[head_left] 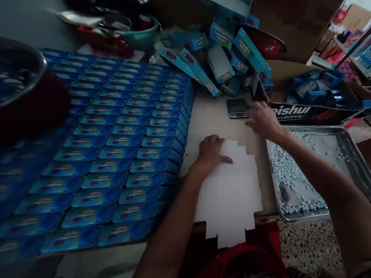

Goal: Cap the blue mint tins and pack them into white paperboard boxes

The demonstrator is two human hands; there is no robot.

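A white flat cardboard box blank (232, 192) with notched edges lies in front of me, its near end over the table edge. Across its far left corner rests my left hand (210, 151), thumb stretched out on the card and fingers spread. My right hand (263, 120) is in the air above the table, slightly blurred, with its fingers apart and nothing visible in them. Just beyond its fingertips sits a small dark flat device (237, 108), perhaps a scale. I cannot tell whether the fingers touch it.
Rows of blue packs (124, 152) fill the left side. A metal tray (325, 216) holds small pale-blue candies. Behind it stands a carton (315, 115) of blue packets. Blue display boxes (221, 61) are heaped at the back. A dark red pot (27, 100) stands left.
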